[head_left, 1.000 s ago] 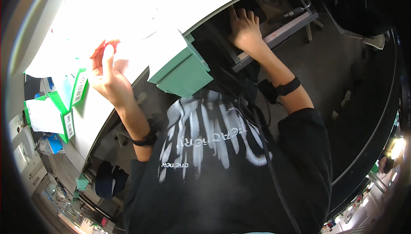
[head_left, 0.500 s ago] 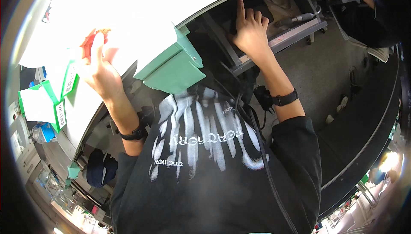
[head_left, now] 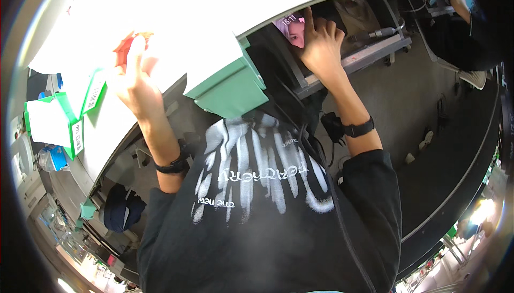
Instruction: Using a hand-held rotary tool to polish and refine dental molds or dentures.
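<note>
My left hand [head_left: 136, 81] is raised over the bright white table. Its thumb and fingers are closed around something small and brownish that glare blurs. My right hand [head_left: 324, 49] reaches over an open drawer below the table edge. Its index finger stretches out against the lit screen of a phone [head_left: 287, 34] lying there, while the other fingers bend; it holds nothing. Part of the phone is hidden behind the hand and drawer edge. Between my hands, a pale green box [head_left: 227, 87] hangs at the table's near edge.
Beside the phone in the drawer [head_left: 353, 54] are a beige bag [head_left: 356, 17] and a grey cylindrical tool [head_left: 383, 32]. Green-edged bins [head_left: 69, 124] stand at the left. A chair [head_left: 471, 76] and another person's arm [head_left: 459, 5] are at the right.
The dark phone screen has lit up under my right index finger. My left hand, still closed, appears slightly farther right, and the whole view has shifted a little.
</note>
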`<state>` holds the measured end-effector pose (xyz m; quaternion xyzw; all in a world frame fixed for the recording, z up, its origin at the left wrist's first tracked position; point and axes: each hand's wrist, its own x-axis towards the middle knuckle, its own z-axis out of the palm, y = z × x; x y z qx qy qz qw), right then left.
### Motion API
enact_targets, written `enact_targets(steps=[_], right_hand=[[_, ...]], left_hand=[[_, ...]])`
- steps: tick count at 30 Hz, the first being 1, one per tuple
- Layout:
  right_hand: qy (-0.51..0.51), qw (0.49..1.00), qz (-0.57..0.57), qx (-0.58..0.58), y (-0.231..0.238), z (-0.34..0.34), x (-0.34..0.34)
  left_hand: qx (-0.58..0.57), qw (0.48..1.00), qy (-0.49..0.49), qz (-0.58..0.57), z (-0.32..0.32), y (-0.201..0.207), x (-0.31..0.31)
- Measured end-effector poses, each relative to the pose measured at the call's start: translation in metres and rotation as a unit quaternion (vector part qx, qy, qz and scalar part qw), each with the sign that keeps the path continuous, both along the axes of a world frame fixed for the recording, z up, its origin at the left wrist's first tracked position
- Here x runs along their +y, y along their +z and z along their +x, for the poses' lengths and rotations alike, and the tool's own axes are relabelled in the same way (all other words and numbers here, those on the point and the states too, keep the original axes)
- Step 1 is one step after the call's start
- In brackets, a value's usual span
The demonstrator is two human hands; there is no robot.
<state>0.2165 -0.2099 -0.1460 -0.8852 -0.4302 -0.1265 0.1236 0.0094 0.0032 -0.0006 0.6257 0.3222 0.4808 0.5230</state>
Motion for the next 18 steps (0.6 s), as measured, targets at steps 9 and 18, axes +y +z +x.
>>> enact_targets(steps=[9, 18], right_hand=[[0.238, 0.834, 0.024, 0.498, 0.160, -0.012, 0.004], [0.347, 0.872, 0.147, 0.312, 0.177, -0.039, 0.096]], left_hand=[[0.038, 0.995, -0.088, -0.039, -0.011, -0.001, -0.003], [0.075, 0.979, -0.190, 0.005, -0.004, 0.023, -0.005]])
